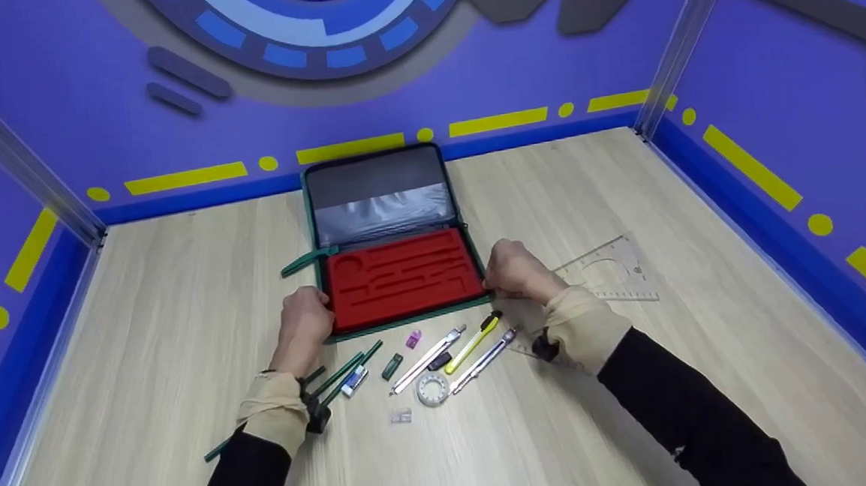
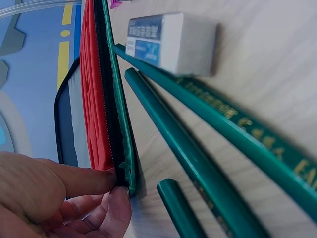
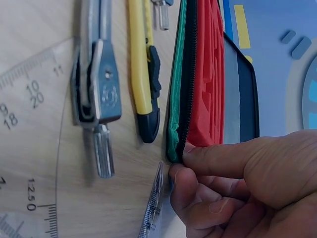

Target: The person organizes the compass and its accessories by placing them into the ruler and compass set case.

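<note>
An open green zip case with a red foam insert lies flat on the wooden table, its grey lid tilted up behind. My left hand pinches the case's front left corner; in the left wrist view, thumb and fingers clamp the green edge of the case. My right hand pinches the front right corner. The right wrist view shows its thumb over and fingers under the case's edge. The slots in the red foam hold nothing.
In front of the case lie green pencils, an eraser, a purple sharpener, a silver cutter, a yellow cutter, a compass and a tape roll. A clear set square lies at the right. Blue walls enclose the table.
</note>
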`<state>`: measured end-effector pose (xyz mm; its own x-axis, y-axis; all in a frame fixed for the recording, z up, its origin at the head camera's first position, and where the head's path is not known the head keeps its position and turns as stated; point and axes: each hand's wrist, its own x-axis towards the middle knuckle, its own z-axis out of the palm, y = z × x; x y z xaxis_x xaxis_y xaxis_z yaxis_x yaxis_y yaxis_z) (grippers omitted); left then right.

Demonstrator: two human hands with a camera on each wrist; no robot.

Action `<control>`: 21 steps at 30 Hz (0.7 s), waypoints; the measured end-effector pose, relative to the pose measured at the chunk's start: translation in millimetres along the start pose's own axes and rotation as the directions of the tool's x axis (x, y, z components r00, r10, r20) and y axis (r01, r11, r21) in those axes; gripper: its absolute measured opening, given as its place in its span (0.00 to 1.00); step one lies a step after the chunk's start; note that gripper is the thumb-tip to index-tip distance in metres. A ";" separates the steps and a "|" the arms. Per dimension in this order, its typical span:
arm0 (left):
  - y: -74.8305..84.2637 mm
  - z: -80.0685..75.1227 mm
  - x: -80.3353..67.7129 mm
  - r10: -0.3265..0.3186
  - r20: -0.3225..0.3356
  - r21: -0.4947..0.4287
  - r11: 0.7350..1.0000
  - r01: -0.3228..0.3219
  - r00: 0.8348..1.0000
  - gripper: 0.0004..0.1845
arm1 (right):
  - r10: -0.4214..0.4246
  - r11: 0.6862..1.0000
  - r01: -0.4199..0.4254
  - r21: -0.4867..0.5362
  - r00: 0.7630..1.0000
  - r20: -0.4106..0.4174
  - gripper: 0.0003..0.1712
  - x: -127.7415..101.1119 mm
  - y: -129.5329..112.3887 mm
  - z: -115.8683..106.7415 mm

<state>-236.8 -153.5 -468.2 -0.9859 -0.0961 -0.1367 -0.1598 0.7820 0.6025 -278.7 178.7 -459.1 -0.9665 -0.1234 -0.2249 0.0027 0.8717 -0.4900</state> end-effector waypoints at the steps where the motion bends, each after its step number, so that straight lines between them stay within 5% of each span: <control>1: 0.5 -0.2 0.1 -0.004 0.002 -0.001 1.000 0.004 1.000 0.18 | 0.004 1.000 -0.004 0.002 1.000 0.000 0.07 -0.1 -0.2 -0.3; 13: 1.3 3.5 1.7 0.045 -0.037 0.019 0.999 -0.045 0.998 0.17 | 0.028 0.999 -0.028 0.028 1.000 0.010 0.07 0.4 -1.2 -0.5; 21: 0.5 3.6 -0.7 0.069 -0.044 0.016 0.998 -0.068 0.997 0.18 | -0.071 0.996 0.071 0.057 0.997 -0.013 0.11 0.6 -0.5 2.0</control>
<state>-236.0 -150.9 -470.6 -0.9958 -0.0691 -0.0603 -0.0914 0.7966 0.5976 -278.7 177.3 -460.6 -0.9675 -0.1788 -0.1790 -0.0517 0.8323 -0.5519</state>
